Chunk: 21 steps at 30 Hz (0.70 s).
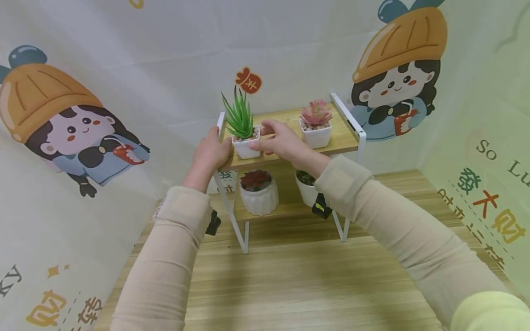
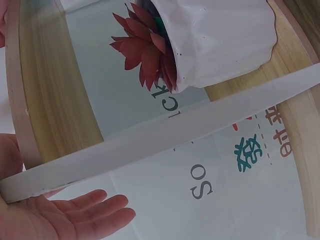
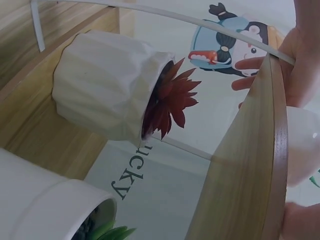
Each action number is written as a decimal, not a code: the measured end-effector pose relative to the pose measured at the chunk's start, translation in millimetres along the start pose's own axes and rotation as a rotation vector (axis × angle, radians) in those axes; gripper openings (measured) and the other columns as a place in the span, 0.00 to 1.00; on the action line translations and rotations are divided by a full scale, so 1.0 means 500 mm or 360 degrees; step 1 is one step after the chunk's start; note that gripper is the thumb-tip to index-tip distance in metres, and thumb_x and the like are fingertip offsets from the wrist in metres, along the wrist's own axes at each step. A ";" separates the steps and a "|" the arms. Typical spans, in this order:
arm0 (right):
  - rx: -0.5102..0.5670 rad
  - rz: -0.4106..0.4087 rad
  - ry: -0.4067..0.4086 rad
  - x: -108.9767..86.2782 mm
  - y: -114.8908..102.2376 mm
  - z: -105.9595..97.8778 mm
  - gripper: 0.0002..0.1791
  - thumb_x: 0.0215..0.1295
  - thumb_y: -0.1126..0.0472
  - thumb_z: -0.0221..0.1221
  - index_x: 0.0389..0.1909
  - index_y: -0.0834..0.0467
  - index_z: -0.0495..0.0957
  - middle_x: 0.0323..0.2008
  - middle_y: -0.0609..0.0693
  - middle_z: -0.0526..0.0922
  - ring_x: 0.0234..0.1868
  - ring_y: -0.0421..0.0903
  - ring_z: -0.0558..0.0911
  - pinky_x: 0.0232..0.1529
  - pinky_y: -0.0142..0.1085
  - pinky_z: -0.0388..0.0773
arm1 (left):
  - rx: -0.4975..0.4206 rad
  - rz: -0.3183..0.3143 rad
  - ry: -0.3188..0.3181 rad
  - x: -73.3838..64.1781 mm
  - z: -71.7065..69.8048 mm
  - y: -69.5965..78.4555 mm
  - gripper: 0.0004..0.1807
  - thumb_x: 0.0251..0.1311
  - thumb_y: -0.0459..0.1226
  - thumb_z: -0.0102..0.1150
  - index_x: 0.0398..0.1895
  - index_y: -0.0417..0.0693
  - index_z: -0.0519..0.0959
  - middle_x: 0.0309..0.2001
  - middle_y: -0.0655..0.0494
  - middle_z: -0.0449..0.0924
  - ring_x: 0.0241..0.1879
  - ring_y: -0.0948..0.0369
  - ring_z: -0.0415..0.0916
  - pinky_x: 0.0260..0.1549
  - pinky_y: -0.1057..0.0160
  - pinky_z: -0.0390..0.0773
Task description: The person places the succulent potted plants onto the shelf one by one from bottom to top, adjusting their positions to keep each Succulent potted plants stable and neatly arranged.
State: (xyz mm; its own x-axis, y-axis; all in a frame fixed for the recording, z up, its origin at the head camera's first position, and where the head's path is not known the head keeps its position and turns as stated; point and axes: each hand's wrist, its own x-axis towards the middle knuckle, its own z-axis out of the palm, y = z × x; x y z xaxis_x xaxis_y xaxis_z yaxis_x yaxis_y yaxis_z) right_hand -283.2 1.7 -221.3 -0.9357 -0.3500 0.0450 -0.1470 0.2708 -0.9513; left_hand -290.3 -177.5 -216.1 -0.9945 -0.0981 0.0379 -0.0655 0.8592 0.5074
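On the top board of a small two-tier wooden shelf [image 1: 285, 154] stands a spiky green aloe-like plant [image 1: 239, 115] in a square white pot [image 1: 247, 149], near the left end. My right hand [image 1: 285, 143] pinches that pot from its right side, thumb at the front and fingers toward the back. At the shelf's left end, my left hand [image 1: 212, 152] rests by the white metal frame [image 2: 125, 147], its fingers extended beyond the bar in the left wrist view. A pink succulent [image 1: 316, 112] in another square white pot [image 1: 317, 136] stands at the right.
The lower tier holds a red succulent [image 1: 256, 179] in a ribbed white pot [image 1: 260, 200] and a green plant [image 1: 305, 177] in a white pot [image 1: 307, 193], partly hidden by my right arm. A wooden table [image 1: 285, 280] lies beneath; printed cloth [image 1: 186, 59] surrounds it.
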 end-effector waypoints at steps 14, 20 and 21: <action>-0.0444 -0.0489 -0.0057 -0.132 0.038 -0.035 0.42 0.56 0.62 0.63 0.68 0.65 0.50 0.65 0.62 0.59 0.63 0.57 0.64 0.63 0.43 0.63 | -0.0227 0.0110 0.0302 -0.005 0.020 -0.017 0.31 0.69 0.47 0.30 0.71 0.42 0.47 0.65 0.36 0.56 0.64 0.44 0.56 0.62 0.48 0.58; -0.0815 -0.0560 -0.0282 -0.199 0.083 -0.071 0.40 0.60 0.54 0.59 0.67 0.65 0.53 0.67 0.60 0.58 0.63 0.57 0.64 0.61 0.48 0.63 | -0.0318 0.0334 0.0394 -0.048 0.037 -0.056 0.36 0.68 0.51 0.32 0.71 0.41 0.42 0.70 0.39 0.47 0.68 0.45 0.48 0.65 0.48 0.51; -0.0861 -0.0555 -0.0322 -0.209 0.095 -0.079 0.40 0.60 0.52 0.59 0.67 0.64 0.53 0.67 0.60 0.58 0.64 0.57 0.63 0.62 0.49 0.62 | -0.0313 0.0373 0.0410 -0.058 0.040 -0.066 0.36 0.68 0.52 0.33 0.71 0.41 0.41 0.70 0.39 0.46 0.68 0.45 0.47 0.65 0.47 0.50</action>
State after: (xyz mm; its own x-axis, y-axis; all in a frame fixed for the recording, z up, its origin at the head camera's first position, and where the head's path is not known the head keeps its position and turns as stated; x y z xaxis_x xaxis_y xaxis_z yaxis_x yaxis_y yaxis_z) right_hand -205.1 86.4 -259.1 -0.7334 -0.6453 0.2138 -0.6191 0.5040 -0.6022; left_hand -261.1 -193.2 -251.2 -0.9258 -0.0551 0.3741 0.2024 0.7633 0.6135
